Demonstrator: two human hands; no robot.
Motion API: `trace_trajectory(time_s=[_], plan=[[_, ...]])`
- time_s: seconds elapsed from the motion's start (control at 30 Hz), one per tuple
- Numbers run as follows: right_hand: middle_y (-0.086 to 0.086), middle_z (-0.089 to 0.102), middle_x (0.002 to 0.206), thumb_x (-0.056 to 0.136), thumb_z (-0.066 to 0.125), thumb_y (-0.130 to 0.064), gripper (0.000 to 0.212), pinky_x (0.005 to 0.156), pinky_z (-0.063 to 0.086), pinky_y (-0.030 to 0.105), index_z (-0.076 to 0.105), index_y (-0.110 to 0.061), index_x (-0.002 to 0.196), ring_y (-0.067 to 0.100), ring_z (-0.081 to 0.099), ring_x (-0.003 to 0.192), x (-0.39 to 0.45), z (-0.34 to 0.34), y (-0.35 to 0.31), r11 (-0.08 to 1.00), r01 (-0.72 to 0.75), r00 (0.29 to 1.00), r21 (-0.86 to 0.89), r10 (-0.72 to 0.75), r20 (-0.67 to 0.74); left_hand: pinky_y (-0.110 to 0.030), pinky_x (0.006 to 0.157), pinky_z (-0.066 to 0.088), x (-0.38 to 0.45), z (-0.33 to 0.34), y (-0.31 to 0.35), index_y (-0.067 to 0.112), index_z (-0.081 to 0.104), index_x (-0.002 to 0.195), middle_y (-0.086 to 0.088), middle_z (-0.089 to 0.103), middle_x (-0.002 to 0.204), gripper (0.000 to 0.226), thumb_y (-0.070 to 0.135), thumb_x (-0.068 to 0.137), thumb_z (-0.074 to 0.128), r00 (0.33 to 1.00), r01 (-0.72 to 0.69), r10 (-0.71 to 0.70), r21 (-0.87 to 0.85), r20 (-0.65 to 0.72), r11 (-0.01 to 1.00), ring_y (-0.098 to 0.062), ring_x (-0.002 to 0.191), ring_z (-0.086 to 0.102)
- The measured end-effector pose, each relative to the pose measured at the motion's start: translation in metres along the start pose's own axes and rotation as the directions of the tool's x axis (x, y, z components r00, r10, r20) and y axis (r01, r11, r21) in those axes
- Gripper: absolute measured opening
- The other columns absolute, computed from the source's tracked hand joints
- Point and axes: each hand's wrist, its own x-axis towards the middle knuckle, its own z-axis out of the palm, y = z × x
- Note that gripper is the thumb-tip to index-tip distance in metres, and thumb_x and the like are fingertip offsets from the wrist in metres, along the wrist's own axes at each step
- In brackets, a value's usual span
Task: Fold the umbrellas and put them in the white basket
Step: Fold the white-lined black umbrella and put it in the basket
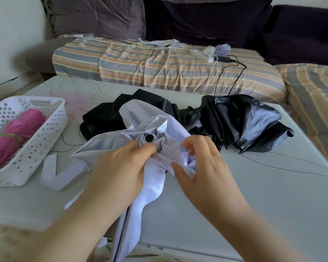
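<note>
A pale lilac-white umbrella (151,178) lies collapsed on the table in front of me, its black tip cap (149,138) pointing away. My left hand (121,167) grips the bunched fabric just below the cap. My right hand (199,159) pinches a fold of the same fabric on the right side. Its loose strap (51,173) trails to the left. A black umbrella (235,121) lies half collapsed behind it. The white perforated basket (45,133) stands at the left and holds a folded pink umbrella (17,133).
The pale table (254,195) has a marbled line pattern. Behind it is a sofa with a striped cover (159,69), a white power strip (203,54) and cables hanging toward the table. A striped cushion (314,95) lies at the right.
</note>
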Motion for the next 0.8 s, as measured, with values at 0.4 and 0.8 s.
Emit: trace_trajectory(time_s=[0.4,0.8], plan=[[-0.003,0.060,0.076,0.096,0.048,-0.036,0.024,0.064,0.046,0.033,0.053,-0.017,0.082,0.020,0.056,0.070,0.008,-0.028,0.027,0.950,-0.223,0.883,-0.218,0.291,0.369,-0.024,0.038,0.035,0.000,-0.003,0.011,0.019,0.045,0.094,0.004,0.055,0.064,0.025,0.020,0.074,0.030,0.990,-0.125,0.121,-0.059,-0.073,0.990,-0.015,0.058,0.044],[0.004,0.043,0.059,0.097,0.049,-0.032,0.038,0.053,0.032,0.036,0.029,-0.021,0.067,0.027,0.039,0.058,0.006,-0.008,0.001,0.991,-0.131,0.957,-0.038,0.136,0.254,-0.028,0.039,0.041,-0.007,0.008,0.011,0.019,0.045,0.098,-0.001,0.060,0.075,0.019,0.020,0.079,0.042,0.992,-0.109,0.108,-0.024,-0.066,0.994,-0.015,0.062,0.045]])
